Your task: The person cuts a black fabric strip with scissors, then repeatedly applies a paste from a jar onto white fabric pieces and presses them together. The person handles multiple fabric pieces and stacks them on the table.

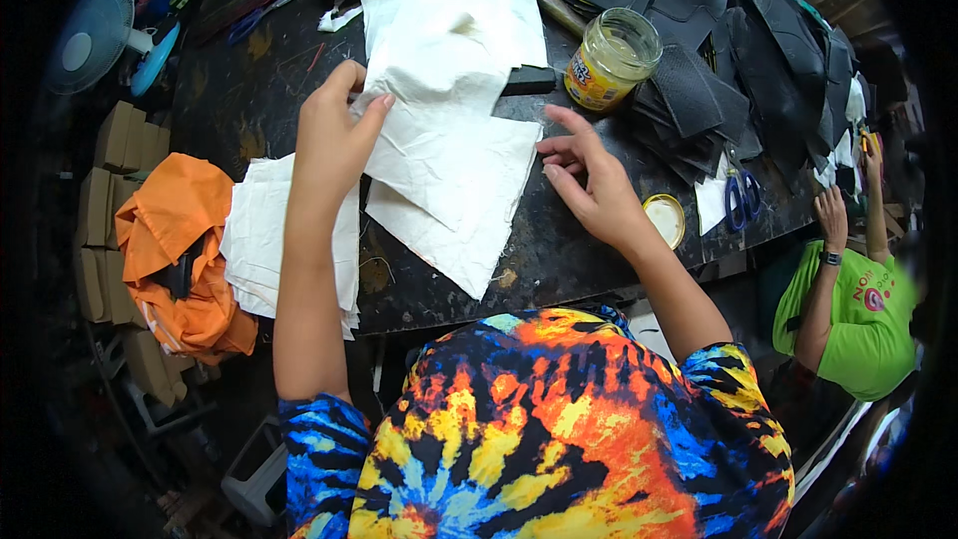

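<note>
Several white cloth pieces (439,155) lie overlapping in front of me on the dark table, their corners pointing different ways. At their left edge, my left hand (334,125) pinches a white cloth between thumb and fingers; part of the fingers is hidden. My right hand (594,185) hovers by the right edge of the cloths, fingers loosely bent and apart, with nothing seen in it. Just beyond it stands an open glass jar (614,55) with a yellow label and pale contents. The jar's round lid (663,222) lies beside my right wrist.
A stack of white cloths (279,230) and orange fabric (180,250) are at left. Black leather-like pieces (689,100) and blue-handled scissors (741,198) are at right. Far left are a fan (95,35) and another pair of scissors (261,18). A person in green (848,314) works at right.
</note>
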Available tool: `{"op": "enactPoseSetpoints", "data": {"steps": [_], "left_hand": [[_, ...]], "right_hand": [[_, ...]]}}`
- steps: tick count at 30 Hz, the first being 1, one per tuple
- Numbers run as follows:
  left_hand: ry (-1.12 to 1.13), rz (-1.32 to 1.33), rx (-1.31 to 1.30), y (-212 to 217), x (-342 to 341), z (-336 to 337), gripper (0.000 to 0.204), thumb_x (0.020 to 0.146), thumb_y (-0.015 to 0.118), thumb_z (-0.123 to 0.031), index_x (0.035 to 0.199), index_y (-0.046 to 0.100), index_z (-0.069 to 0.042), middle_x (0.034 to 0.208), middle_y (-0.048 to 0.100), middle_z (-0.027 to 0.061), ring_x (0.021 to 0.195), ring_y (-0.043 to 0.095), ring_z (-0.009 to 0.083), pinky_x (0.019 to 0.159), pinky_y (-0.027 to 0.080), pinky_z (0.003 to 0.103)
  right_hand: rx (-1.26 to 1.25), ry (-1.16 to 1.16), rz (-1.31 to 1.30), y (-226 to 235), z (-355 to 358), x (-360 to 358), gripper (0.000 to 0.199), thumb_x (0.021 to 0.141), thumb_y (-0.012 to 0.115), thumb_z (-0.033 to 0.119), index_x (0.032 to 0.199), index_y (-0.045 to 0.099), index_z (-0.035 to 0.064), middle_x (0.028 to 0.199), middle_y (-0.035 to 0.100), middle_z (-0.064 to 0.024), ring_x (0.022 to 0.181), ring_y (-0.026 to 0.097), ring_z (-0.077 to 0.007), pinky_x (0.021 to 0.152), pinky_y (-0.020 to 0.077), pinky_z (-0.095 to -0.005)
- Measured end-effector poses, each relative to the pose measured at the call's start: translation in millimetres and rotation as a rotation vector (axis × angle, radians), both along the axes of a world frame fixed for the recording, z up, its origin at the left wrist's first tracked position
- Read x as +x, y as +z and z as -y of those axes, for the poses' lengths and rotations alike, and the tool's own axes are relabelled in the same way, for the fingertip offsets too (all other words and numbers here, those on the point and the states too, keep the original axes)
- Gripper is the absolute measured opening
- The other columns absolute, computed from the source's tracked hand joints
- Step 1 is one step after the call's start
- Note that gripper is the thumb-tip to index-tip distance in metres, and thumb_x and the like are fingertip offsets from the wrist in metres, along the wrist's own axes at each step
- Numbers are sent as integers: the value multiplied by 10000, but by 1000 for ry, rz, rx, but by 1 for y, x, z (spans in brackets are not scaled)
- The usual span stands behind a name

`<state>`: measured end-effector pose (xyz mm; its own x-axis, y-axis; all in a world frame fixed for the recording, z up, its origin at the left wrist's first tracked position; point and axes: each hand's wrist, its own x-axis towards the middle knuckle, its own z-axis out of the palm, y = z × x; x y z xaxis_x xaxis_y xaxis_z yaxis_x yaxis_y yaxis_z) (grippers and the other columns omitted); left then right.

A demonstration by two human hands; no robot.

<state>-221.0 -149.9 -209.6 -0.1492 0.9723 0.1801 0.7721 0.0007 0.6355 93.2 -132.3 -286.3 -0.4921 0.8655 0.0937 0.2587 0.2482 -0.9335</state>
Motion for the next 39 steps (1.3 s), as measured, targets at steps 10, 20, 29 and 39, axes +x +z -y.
{"op": "enactPoseSetpoints", "data": {"steps": [10, 20, 29, 39], "left_hand": [[-99, 885, -90, -20, 26, 45, 498, 984, 665, 25, 1452, 496, 42, 1232, 721, 186, 1096, 717, 184, 951, 559, 298], [14, -27, -176, -50, 11, 44, 685, 901, 694, -6, 1548, 469, -29, 1407, 641, 275, 1278, 632, 471, 1095, 494, 481], [-203, -51, 169, -71, 83, 14, 371, 887, 682, 27, 1241, 734, -71, 1236, 685, 131, 1170, 621, 344, 1042, 473, 441], [-200, -161, 210, -99, 88, 15, 430, 872, 642, -19, 1284, 727, -108, 1227, 651, 60, 1142, 585, 289, 992, 449, 442]], "right_hand": [[29, -164, -168, -13, -10, 21, 558, 1022, 594, 0, 1557, 445, 58, 1157, 707, -123, 1039, 668, -147, 946, 530, -301], [312, 24, 160, -9, -25, 0, 303, 1003, 595, 12, 1272, 729, 45, 1091, 695, -134, 1054, 673, -277, 960, 516, -365], [529, -17, 296, -27, -38, -19, 274, 955, 639, 33, 1202, 753, 67, 1051, 673, -147, 1009, 650, -354, 898, 513, -445], [454, -47, 119, -29, -45, -20, 297, 910, 652, -1, 1174, 768, 67, 980, 636, -139, 965, 653, -318, 869, 526, -409]]}}
